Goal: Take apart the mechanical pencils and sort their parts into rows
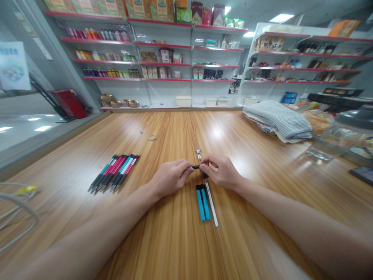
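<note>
Over the middle of the table, my left hand (175, 175) and my right hand (220, 169) pinch opposite ends of a short black pen grip (196, 167). Its ends are hidden by my fingertips. Another black piece (205, 175) lies partly under my right fingers. Just beyond them are small silver pen tips (198, 151) with whitish bits I cannot make out. Nearer to me, two teal pen barrels (203, 204) lie side by side, and thin white refills (212, 204) rest along their right. A row of assembled pens (113, 173), red, teal and white with black grips, lies left of my left hand.
A wire ring (152, 137) and a tiny metal piece (141, 132) lie farther back. At the right are folded striped cloths (278, 120), a clear jar (335, 136) and a dark phone (363, 174). Pale cables (17, 206) cross the left edge. Stocked shelves (163, 64) stand behind the table.
</note>
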`<control>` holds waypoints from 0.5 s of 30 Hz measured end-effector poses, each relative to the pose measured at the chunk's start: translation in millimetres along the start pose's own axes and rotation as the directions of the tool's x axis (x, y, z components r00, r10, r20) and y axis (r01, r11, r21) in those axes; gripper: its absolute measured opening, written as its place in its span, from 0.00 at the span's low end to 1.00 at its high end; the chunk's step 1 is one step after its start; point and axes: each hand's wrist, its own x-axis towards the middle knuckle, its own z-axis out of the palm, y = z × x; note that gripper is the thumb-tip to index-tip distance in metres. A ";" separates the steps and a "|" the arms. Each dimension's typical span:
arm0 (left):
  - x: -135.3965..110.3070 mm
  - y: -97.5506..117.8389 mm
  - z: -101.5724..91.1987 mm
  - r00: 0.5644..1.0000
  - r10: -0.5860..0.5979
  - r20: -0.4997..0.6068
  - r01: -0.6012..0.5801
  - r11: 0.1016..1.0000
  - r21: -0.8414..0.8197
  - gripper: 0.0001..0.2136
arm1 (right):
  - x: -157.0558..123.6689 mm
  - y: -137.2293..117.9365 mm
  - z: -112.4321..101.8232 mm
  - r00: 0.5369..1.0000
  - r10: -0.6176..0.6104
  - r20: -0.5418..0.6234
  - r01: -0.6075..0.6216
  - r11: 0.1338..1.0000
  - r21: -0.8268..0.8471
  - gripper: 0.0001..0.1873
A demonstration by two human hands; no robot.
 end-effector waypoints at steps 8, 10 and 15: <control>-0.8 0.4 0.6 0.999 0.006 -0.036 -0.007 1.000 -0.013 0.11 | 0.3 -0.8 -0.7 0.999 -0.033 0.017 0.033 0.999 0.001 0.08; -1.1 0.5 0.7 0.999 0.009 -0.031 -0.009 1.000 -0.016 0.11 | 0.4 -0.9 -0.6 0.999 -0.024 0.024 0.025 1.000 -0.019 0.11; -0.7 1.0 0.0 1.000 0.008 -0.023 -0.008 1.000 -0.026 0.11 | 0.0 0.7 1.5 0.999 -0.041 -0.011 0.041 0.999 -0.015 0.09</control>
